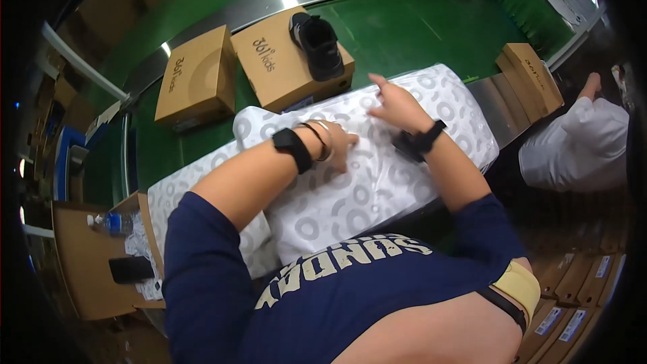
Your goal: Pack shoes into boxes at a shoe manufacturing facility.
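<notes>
A stack of white tissue paper (377,182) printed with grey rings lies across the work surface in front of me. My left hand (337,143) rests flat on the paper near its middle, wrist wearing a black band and bracelets. My right hand (397,104) lies on the paper farther back, fingers spread, pressing the top sheet. A black shoe (317,44) sits on top of a closed brown shoe box (280,67) on the green conveyor belt (418,34) beyond the paper. A second brown shoe box (195,77) stands to its left.
A flat stack of folded brown boxes (532,74) leans at the right of the belt. Another person in a white sleeve (579,141) works at the right. At the left, a cardboard tray (84,263) holds a water bottle (111,222) and a black phone (131,269). Labelled boxes (573,290) fill the lower right.
</notes>
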### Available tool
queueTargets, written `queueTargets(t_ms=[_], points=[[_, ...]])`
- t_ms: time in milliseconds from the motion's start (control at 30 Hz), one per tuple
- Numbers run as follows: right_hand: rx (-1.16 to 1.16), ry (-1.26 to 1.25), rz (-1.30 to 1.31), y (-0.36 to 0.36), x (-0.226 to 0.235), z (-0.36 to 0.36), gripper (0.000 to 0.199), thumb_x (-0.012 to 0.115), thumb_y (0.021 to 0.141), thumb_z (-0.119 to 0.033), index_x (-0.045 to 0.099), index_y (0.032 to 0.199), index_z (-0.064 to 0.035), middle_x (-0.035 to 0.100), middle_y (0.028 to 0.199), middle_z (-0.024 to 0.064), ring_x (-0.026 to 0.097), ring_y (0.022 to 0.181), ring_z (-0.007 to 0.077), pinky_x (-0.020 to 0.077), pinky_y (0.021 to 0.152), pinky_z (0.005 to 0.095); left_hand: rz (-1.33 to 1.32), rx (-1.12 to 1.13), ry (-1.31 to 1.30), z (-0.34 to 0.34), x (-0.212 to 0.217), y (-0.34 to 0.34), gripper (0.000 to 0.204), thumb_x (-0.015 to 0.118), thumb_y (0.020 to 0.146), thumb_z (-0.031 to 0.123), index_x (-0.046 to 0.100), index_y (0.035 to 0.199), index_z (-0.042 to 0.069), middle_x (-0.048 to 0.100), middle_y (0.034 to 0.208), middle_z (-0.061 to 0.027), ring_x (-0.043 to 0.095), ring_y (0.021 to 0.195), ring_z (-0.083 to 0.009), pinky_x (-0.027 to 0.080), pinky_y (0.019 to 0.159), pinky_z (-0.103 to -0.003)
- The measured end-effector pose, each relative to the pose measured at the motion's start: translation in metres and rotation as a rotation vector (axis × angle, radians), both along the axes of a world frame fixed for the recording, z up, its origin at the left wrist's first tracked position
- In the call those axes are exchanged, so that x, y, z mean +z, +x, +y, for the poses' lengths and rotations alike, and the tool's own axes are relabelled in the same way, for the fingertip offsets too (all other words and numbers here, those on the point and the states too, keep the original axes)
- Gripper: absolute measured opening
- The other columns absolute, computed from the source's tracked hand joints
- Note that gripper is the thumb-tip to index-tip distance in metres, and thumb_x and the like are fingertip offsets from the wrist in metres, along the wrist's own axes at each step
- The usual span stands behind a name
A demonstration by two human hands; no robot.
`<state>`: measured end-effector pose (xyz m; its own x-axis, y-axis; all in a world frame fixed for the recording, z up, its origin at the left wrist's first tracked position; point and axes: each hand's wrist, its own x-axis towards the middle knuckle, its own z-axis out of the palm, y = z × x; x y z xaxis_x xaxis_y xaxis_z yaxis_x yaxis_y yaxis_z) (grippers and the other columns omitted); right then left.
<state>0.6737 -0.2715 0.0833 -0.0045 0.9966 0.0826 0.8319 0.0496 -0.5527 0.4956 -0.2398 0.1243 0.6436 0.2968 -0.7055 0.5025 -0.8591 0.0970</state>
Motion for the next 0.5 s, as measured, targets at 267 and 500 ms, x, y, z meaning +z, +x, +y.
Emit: queueTargets(t_ms=[267,500], points=[[0.052,0.262,0.279,-0.008,-0.023,0.132,0.045,0.077,0.059,-0.018,0.057,0.097,-0.0078,0.028,0.131,0.0238,0.035,0.117,0.0386,0.0334,0.096,0.038,-0.159,0.045,0.187,-0.038,-0.029,0.053,0.091,0.074,0.059,0.044,0.026,0.134,0.025,0.021,0.136,-0.0279,0.028,0.12,-0.049,0.039,0.088,-0.05],[0.291,0.367,0.568,0.004,0.056,-0.002,0.03,0.065,0.056,-0.007,0.043,0.076,-0.0077,0.04,0.125,0.0147,0.044,0.106,0.0242,0.0336,0.089,0.0323,-0.277,0.032,0.222,-0.028,-0.048,0.045,0.068,0.073,0.06,0.037,0.049,0.117,0.01,0.045,0.121,-0.0221,0.04,0.114,-0.04,0.041,0.088,-0.042]])
